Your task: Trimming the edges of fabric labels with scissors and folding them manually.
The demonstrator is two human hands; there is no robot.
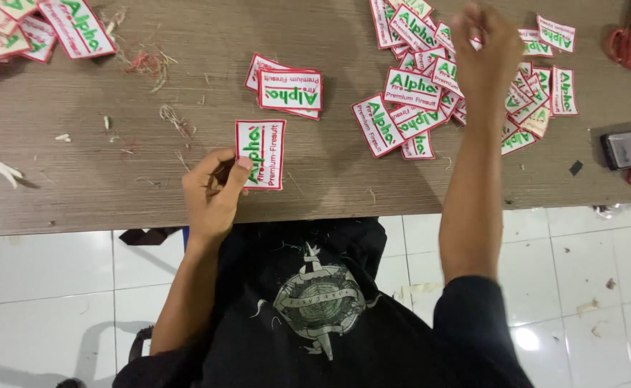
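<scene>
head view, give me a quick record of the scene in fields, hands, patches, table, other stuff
left hand: pinches the edge of a single patch lying flat on the table
right hand: raised over the loose patch heap, fingers closed, blurred
small stack: white patches with red borders, mid table
table: wood grain, thread scraps scattered
phone: right edge
far-left pile: more patches

Two hands, one phone, dozens of patches
</scene>
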